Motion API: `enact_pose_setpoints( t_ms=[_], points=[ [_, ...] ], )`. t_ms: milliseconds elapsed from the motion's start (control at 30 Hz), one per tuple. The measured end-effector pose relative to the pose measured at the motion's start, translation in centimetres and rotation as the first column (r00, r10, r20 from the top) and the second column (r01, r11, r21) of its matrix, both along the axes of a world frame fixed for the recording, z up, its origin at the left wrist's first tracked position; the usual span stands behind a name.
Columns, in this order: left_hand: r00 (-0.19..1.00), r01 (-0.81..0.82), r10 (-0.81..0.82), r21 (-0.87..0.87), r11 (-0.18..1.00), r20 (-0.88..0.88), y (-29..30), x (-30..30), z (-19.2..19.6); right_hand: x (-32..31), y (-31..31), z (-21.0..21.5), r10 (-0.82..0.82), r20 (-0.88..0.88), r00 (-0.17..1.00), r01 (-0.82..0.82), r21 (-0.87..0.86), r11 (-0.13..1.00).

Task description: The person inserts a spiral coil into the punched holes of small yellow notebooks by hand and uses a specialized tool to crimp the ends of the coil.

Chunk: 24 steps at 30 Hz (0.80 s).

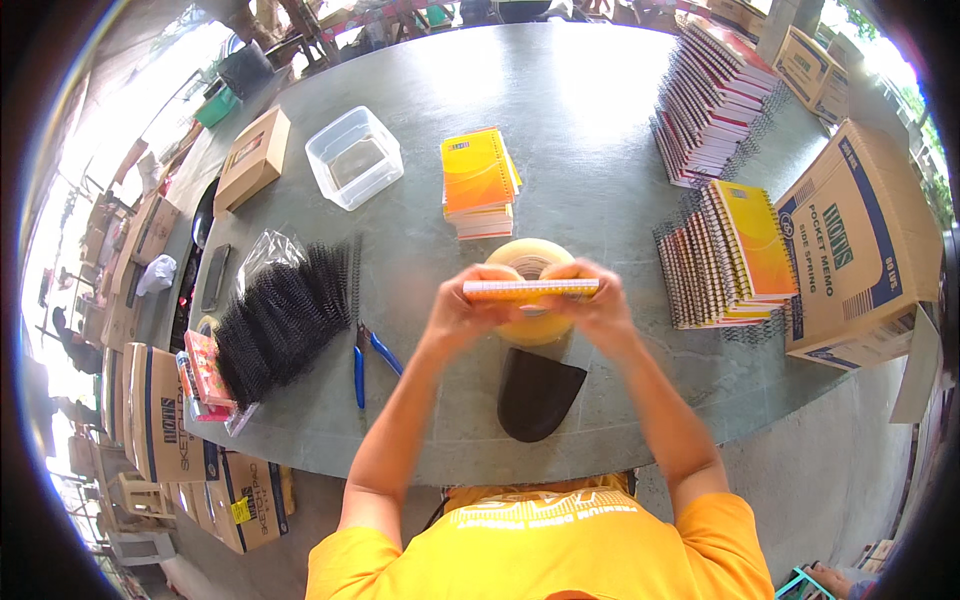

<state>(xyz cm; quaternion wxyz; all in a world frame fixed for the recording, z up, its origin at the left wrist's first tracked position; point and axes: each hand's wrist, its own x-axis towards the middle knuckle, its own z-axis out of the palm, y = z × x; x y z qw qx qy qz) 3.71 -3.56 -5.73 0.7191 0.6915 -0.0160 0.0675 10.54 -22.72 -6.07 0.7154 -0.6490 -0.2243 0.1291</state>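
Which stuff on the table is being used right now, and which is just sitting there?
In use:
- thin orange-and-yellow notebook, held edge-on by the left hand and right hand
- big cream-coloured tape roll under it

Just lying about:
- blue-handled pliers
- heap of black spiral wire coils
- clear plastic tub
- stack of orange notebooks
- brown cardboard box

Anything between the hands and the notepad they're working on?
Nothing visible. The left hand and right hand already grip the small orange notepad by its two ends, held edge-on above the roll of tape. The pliers and the pile of black spiral coils lie off to the person's left.
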Motion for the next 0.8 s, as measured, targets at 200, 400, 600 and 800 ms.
enact_pose_setpoints(
  t_ms=[200, 400, 600, 800],
  points=[
    [1.000, 0.025, -0.025, -0.095, 0.995, -0.002, -0.7, 0.7, -0.5, 0.2, -0.5, 0.4, 0.029, 0.037, 0.999, -0.026, -0.059, 0.998],
    [0.999, -0.038, 0.038, 0.147, 0.988, 0.002, -1.0, 0.5, -1.3, 0.4, -0.2, -0.7, 0.059, 0.014, 0.998, -0.058, -0.076, 0.995],
    [0.999, -0.047, 0.044, 0.132, 0.990, 0.031, -0.8, 0.5, -1.7, -0.5, 1.4, 5.9, -0.006, 0.758, 0.652, 0.263, -0.219, 0.940],
    [0.998, -0.033, 0.005, 0.508, 0.861, 0.057, 4.6, -0.8, 0.7, -1.2, 4.4, 5.1, 0.236, 0.652, 0.720, 0.232, -0.548, 0.804]
  ],
)
